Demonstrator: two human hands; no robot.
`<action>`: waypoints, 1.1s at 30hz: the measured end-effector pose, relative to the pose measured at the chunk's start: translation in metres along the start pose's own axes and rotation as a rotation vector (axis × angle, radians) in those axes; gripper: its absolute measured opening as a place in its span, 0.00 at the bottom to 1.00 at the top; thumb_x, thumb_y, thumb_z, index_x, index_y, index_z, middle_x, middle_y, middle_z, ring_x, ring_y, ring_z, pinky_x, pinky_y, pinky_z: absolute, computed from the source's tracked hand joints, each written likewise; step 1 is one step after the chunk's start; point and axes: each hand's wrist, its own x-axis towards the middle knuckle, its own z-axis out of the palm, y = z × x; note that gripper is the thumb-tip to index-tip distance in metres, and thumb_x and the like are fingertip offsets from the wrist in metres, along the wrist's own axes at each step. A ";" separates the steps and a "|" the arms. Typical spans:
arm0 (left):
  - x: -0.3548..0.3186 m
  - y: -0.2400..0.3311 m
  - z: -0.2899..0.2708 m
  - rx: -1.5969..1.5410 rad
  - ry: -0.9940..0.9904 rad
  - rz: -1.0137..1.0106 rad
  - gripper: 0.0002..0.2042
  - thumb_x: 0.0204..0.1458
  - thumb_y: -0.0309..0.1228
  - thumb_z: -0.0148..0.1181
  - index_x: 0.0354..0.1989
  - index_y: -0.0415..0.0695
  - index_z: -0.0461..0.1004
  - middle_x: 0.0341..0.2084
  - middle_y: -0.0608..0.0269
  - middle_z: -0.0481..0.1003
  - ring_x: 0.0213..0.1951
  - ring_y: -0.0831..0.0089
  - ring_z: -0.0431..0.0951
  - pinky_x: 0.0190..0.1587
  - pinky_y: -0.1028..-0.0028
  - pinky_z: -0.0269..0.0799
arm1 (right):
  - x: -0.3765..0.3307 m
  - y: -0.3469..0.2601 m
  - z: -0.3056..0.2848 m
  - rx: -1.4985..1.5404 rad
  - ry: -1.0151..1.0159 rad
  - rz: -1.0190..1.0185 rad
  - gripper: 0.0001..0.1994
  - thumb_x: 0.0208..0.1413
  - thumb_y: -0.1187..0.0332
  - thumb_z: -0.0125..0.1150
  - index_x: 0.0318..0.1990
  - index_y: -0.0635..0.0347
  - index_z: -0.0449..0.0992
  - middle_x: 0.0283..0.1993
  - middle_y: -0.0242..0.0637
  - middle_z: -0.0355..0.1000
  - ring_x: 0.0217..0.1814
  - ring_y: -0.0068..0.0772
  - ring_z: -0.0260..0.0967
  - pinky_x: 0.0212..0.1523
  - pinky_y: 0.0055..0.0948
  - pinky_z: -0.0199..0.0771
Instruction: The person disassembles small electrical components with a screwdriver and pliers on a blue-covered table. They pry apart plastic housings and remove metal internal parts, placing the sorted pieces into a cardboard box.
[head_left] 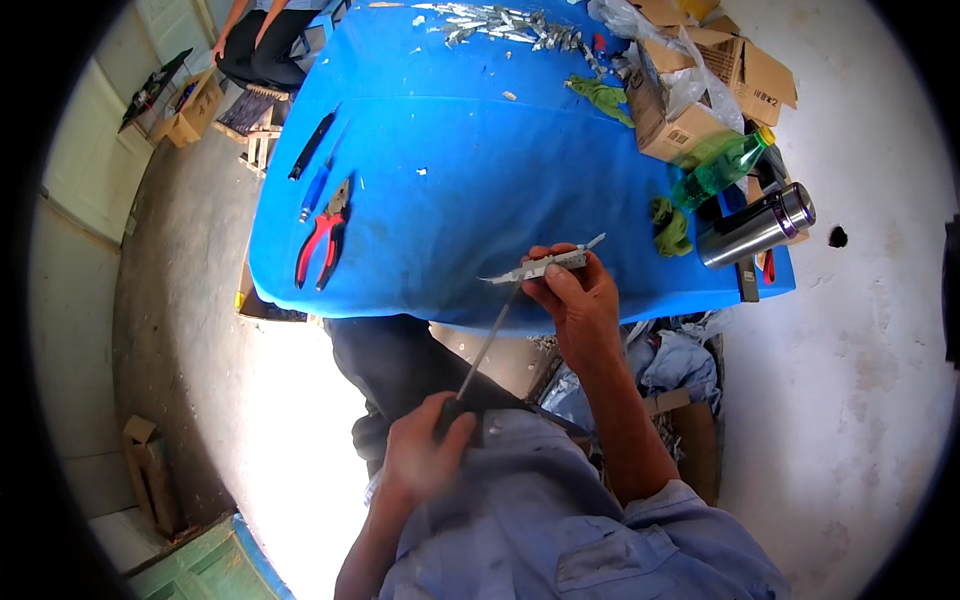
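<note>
My right hand (578, 300) pinches a small whitish metal piece (550, 266) with thin ends sticking out, just above the table's near edge. My left hand (425, 450) is low near my lap, closed round the dark handle of a screwdriver (487, 352). Its long thin shaft slants up to the underside of the metal piece, and the tip seems to meet it. On the blue-covered table (430, 220) lie red-and-black pliers (325, 238), a blue-handled screwdriver (316, 190) and a slim black tool (312, 146). Several similar metal pieces (515, 25) are heaped at the far edge.
A steel flask (755, 228) and a green plastic bottle (722, 170) lie at the table's right, beside green cloths (670, 228) and open cardboard boxes (680, 115). Another person (265, 45) sits at the far left. Below the table's right side is a box with cloth (680, 365).
</note>
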 end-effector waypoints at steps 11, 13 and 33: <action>0.004 -0.008 0.010 0.051 0.070 0.038 0.16 0.60 0.34 0.66 0.51 0.37 0.78 0.30 0.48 0.82 0.34 0.56 0.85 0.40 0.64 0.77 | 0.001 0.009 0.001 0.093 0.023 0.010 0.13 0.67 0.77 0.59 0.56 0.67 0.69 0.58 0.50 0.75 0.58 0.40 0.78 0.56 0.33 0.85; 0.005 -0.009 0.011 0.053 0.069 0.042 0.15 0.60 0.34 0.66 0.51 0.37 0.78 0.30 0.48 0.82 0.34 0.57 0.85 0.39 0.65 0.77 | 0.001 0.010 -0.001 0.089 0.023 0.000 0.12 0.67 0.77 0.59 0.55 0.67 0.69 0.58 0.50 0.75 0.58 0.39 0.78 0.56 0.33 0.85; 0.006 0.000 0.024 0.033 -0.032 -0.069 0.14 0.64 0.33 0.63 0.51 0.36 0.75 0.26 0.52 0.81 0.30 0.62 0.84 0.35 0.67 0.77 | -0.007 0.028 -0.006 -0.179 -0.022 -0.238 0.10 0.69 0.78 0.55 0.55 0.67 0.68 0.55 0.46 0.76 0.56 0.34 0.77 0.58 0.34 0.83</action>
